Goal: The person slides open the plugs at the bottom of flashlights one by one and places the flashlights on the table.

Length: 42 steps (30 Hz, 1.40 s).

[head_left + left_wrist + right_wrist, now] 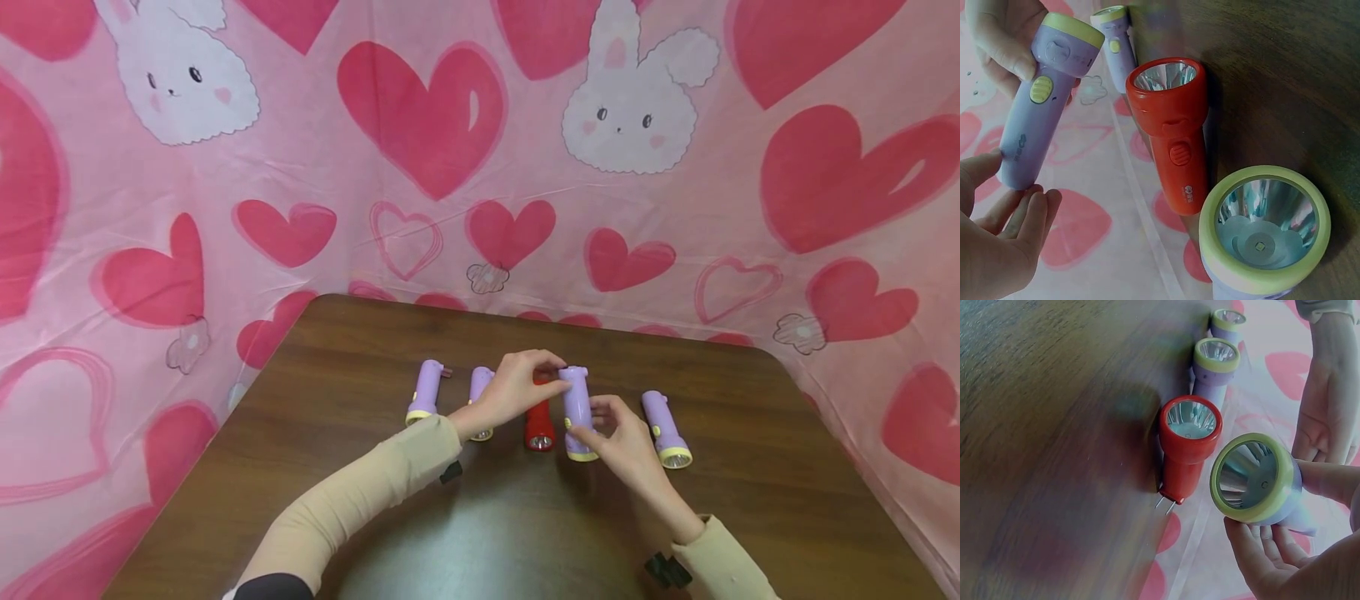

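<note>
Both hands hold a purple flashlight (576, 400) with a yellow rim, raised off the table. My left hand (517, 385) grips its tail end between thumb and fingers. Near the lens end, my right hand (624, 440) pinches the body from the right. The left wrist view shows its yellow switch (1041, 89); in the right wrist view the lens (1249, 476) faces the camera. Just left of it lies a red flashlight (539, 432), two metal prongs (1166, 505) sticking out of its tail.
More purple flashlights lie in the row: one at the far left (427, 390), one partly behind my left wrist (482, 382), and one to the right (664, 429). They rest on a brown wooden table (540, 533). A pink curtain (450, 167) with hearts and rabbits hangs behind it.
</note>
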### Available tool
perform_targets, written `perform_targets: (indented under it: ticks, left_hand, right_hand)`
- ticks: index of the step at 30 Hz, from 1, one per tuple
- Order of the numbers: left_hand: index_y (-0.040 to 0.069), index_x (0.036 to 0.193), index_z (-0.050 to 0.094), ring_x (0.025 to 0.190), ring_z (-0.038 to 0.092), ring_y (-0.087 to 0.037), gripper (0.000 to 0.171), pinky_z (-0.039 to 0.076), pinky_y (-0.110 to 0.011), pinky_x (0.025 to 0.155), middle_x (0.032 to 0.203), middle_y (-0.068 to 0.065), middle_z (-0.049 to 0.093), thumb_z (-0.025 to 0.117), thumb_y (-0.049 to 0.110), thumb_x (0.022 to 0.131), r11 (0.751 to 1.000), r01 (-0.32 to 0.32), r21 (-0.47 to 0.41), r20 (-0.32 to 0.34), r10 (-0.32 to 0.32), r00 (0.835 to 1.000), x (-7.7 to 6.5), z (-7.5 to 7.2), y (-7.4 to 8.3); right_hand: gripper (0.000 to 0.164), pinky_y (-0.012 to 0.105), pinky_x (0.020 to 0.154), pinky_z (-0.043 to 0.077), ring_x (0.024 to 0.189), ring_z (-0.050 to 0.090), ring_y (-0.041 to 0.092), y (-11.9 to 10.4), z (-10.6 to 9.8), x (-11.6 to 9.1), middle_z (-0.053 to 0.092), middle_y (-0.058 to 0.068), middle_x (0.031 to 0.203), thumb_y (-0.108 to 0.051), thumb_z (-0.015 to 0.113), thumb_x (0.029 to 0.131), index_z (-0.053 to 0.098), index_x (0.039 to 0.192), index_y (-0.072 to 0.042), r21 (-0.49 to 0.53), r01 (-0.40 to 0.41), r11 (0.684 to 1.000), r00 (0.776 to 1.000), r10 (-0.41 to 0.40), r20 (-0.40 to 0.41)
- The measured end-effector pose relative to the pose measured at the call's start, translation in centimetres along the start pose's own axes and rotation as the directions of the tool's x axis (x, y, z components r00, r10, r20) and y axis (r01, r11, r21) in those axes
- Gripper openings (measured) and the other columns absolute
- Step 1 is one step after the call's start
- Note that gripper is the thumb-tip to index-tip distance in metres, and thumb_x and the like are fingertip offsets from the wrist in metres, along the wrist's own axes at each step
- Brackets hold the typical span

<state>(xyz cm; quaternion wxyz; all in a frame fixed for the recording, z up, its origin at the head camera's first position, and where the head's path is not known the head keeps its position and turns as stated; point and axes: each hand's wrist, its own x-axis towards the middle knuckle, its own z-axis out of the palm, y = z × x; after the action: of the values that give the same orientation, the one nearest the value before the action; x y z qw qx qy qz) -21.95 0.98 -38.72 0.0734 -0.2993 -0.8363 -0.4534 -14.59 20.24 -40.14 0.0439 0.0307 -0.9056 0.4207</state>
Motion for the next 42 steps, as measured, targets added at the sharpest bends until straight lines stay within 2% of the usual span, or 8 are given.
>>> perform_targets:
  ticks: [6,13,23,28,32,42]
  left_hand:
    - [0.006,0.108,0.072,0.093,0.074,-0.018,0.027,0.059,-0.025,0.083,0.104,-0.007,0.076,0.078,0.021,0.086,0.999,0.001,-0.035,-0.038,-0.002,0.999,-0.05,0.09,0.01]
    - [0.005,0.107,0.071,0.093,0.074,-0.018,0.027,0.061,-0.033,0.084,0.105,-0.008,0.076,0.078,0.021,0.086,0.993,0.019,-0.118,-0.052,-0.025,0.998,-0.22,0.15,-0.12]
    - [0.007,0.104,0.070,0.092,0.074,-0.016,0.024,0.061,-0.030,0.082,0.103,-0.007,0.077,0.078,0.021,0.086,0.994,0.020,-0.104,-0.056,-0.026,0.998,-0.28,0.10,0.17]
    - [0.008,0.103,0.068,0.093,0.074,-0.016,0.024,0.060,-0.025,0.081,0.104,-0.007,0.076,0.078,0.021,0.086,0.995,0.018,-0.099,-0.055,-0.023,0.998,-0.31,0.13,0.23]
    - [0.007,0.102,0.067,0.095,0.074,-0.017,0.023,0.059,-0.021,0.081,0.105,-0.008,0.075,0.077,0.021,0.086,0.993,0.027,-0.112,-0.050,-0.033,0.998,-0.32,0.21,0.16]
    - [0.006,0.099,0.069,0.091,0.074,-0.020,0.019,0.058,-0.018,0.078,0.100,-0.010,0.071,0.077,0.018,0.087,0.994,-0.007,-0.107,-0.049,0.001,0.999,-0.06,0.10,-0.16]
  right_hand:
    - [0.046,0.046,0.092,0.056,0.105,0.068,0.033,-0.24,0.07,0.07,0.069,0.022,0.116,-0.019,0.078,0.084,0.058,0.120,0.002,-0.004,-0.029,1.000,1.000,0.029,0.005]
    - [0.045,0.047,0.092,0.057,0.104,0.069,0.033,-0.39,0.15,0.21,0.070,0.021,0.115,-0.018,0.078,0.085,0.060,0.121,0.002,-0.003,-0.013,1.000,1.000,0.013,-0.005]
    - [0.045,0.045,0.089,0.057,0.101,0.069,0.031,-0.41,0.28,0.20,0.070,0.021,0.113,-0.019,0.079,0.084,0.060,0.120,0.002,0.002,-0.004,1.000,1.000,0.004,-0.008]
    - [0.044,0.038,0.085,0.058,0.100,0.070,0.030,-0.48,0.39,0.27,0.072,0.020,0.111,-0.019,0.079,0.084,0.062,0.118,0.001,-0.008,0.009,1.000,1.000,-0.009,-0.016]
    - [0.043,0.037,0.083,0.058,0.098,0.071,0.030,-0.53,0.55,0.36,0.072,0.020,0.110,-0.019,0.080,0.083,0.062,0.117,0.001,-0.007,0.022,1.000,1.000,-0.022,-0.021]
    - [0.039,0.047,0.085,0.058,0.096,0.072,0.030,-0.53,0.86,0.56,0.074,0.018,0.106,-0.018,0.081,0.082,0.064,0.114,-0.001,-0.001,0.051,0.999,0.998,-0.051,-0.026]
